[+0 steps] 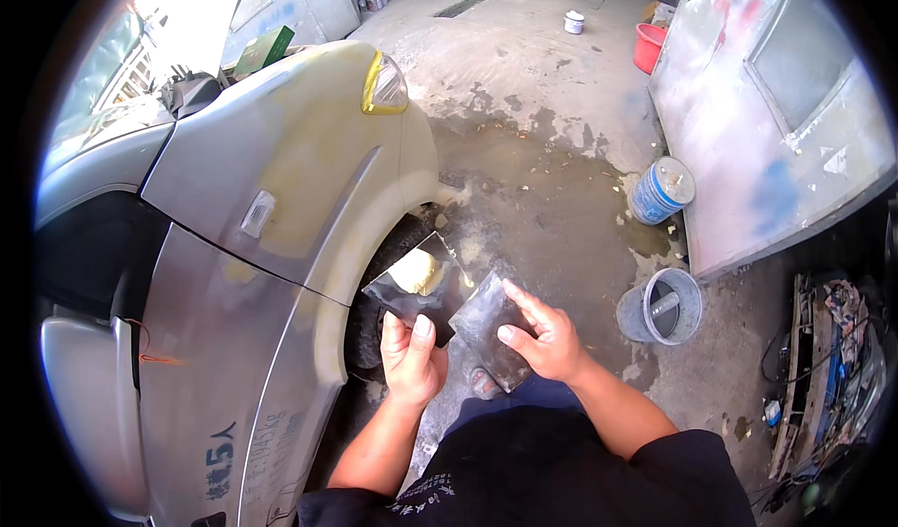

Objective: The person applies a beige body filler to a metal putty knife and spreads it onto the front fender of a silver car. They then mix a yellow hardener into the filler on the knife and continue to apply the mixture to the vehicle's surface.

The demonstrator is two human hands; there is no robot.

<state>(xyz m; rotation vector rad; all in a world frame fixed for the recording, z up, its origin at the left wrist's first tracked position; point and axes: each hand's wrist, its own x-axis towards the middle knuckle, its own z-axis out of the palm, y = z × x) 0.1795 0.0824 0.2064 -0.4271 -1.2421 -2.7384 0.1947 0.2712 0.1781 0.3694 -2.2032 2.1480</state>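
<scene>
My left hand (412,357) grips a dark flat spreader plate (441,263) by its near edge, fingers and thumb closed on it. On that plate sits a lump of pale yellow putty (417,272). Held in my right hand (544,338) is a second, grey rectangular spreader (491,326), thumb on its face and fingers along its edge. The two plates are close together, their near corners almost meeting. To the left stands a silver vehicle, its front fender (281,172) marked with yellowish putty patches. Yellow tape edges its headlight (385,86).
A grey bucket (635,314) with something cylindrical inside stands right of me, a blue-and-white drum (661,191) beyond it. A metal door (748,153) leans in at the right. Farther off are a red basin (649,48) and a small white tub (573,22). Scrap (823,368) lies lower right.
</scene>
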